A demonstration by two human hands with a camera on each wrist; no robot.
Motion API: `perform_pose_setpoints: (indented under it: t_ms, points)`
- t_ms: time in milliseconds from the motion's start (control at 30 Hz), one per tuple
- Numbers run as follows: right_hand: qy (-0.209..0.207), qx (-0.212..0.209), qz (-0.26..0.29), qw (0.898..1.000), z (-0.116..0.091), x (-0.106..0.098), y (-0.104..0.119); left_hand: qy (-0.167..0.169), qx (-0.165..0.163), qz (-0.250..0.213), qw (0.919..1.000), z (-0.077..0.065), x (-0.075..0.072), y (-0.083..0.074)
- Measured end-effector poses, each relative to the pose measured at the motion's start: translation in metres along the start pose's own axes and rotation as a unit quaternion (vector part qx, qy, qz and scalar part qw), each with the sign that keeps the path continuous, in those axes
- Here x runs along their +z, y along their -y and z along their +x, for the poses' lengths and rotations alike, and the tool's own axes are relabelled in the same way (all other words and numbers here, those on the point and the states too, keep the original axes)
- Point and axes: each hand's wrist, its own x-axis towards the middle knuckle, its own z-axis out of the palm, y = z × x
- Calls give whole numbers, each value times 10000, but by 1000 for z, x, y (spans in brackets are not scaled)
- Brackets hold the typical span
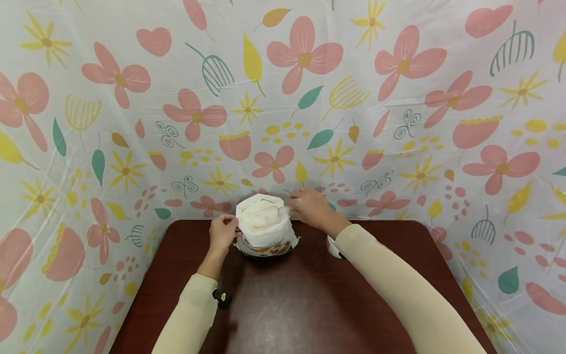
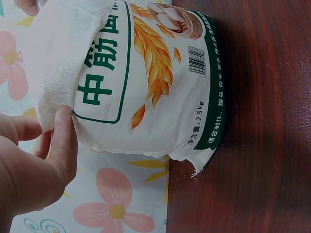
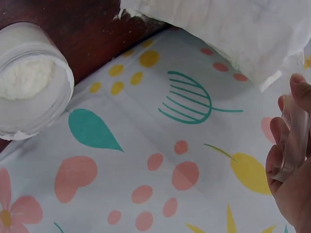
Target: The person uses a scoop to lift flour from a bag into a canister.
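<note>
A white flour bag (image 1: 265,236) with its top folded outward stands open on the table, pale flour (image 1: 258,215) showing inside. Wheat ears, green lettering and a barcode are printed on its side (image 2: 160,73). My left hand (image 1: 224,231) pinches the turned-down rim (image 2: 56,97) between thumb and fingers. On the bag's other side, my right hand (image 1: 311,209) grips the clear plastic handle (image 3: 294,141) of what looks like a scoop (image 1: 283,211), whose front end reaches over the flour in the head view.
A clear jar (image 3: 60,73) partly filled with flour stands right of the bag, mostly behind the right sleeve (image 1: 389,275) in the head view. Flower-patterned cloth (image 1: 274,123) rises behind and beside the dark red-brown table (image 1: 287,305).
</note>
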Motion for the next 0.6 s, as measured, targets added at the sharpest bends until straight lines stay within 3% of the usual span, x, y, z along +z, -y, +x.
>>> perform_pose_setpoints:
  t_ms: [600]
  points:
    - [-145, 321, 213, 9992, -1, 16, 7, -9, -17, 58, 10000, -1, 1, -1]
